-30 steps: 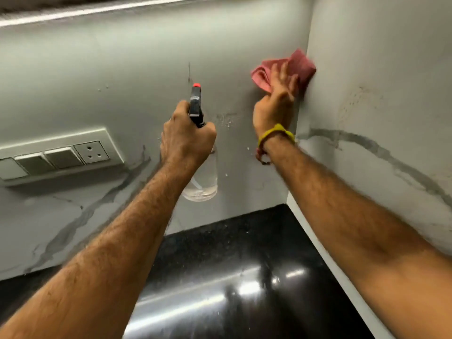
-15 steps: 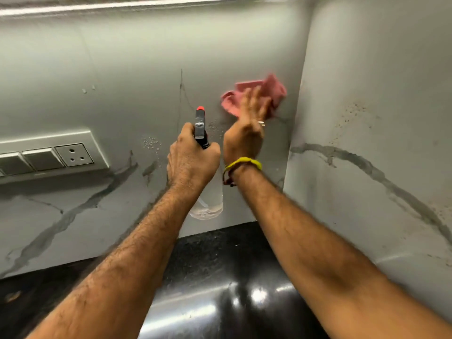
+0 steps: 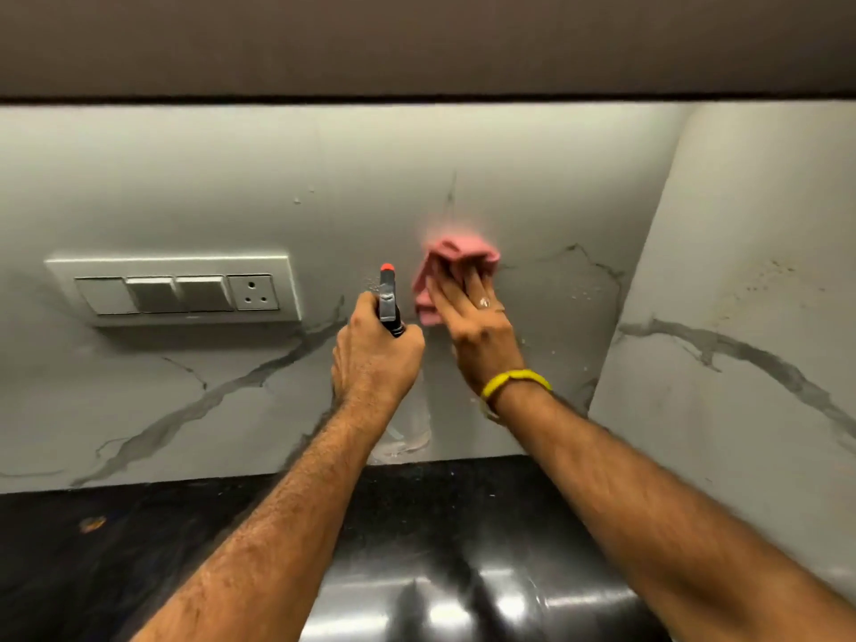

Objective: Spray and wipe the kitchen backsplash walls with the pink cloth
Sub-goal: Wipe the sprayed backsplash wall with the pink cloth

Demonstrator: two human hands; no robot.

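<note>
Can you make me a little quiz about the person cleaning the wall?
1. True or false: the left hand holds the spray bottle.
2. What colour is the cloth under the right hand?
A) blue B) pink C) green
3. What is on the back wall to the left of the bottle?

Key
1. True.
2. B, pink. The right hand presses it flat on the wall.
3. A switch panel with three switches and one socket.

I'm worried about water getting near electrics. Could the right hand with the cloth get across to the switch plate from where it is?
Probably not directly: the left hand holding the spray bottle sits between the right hand and the switch plate.
</note>
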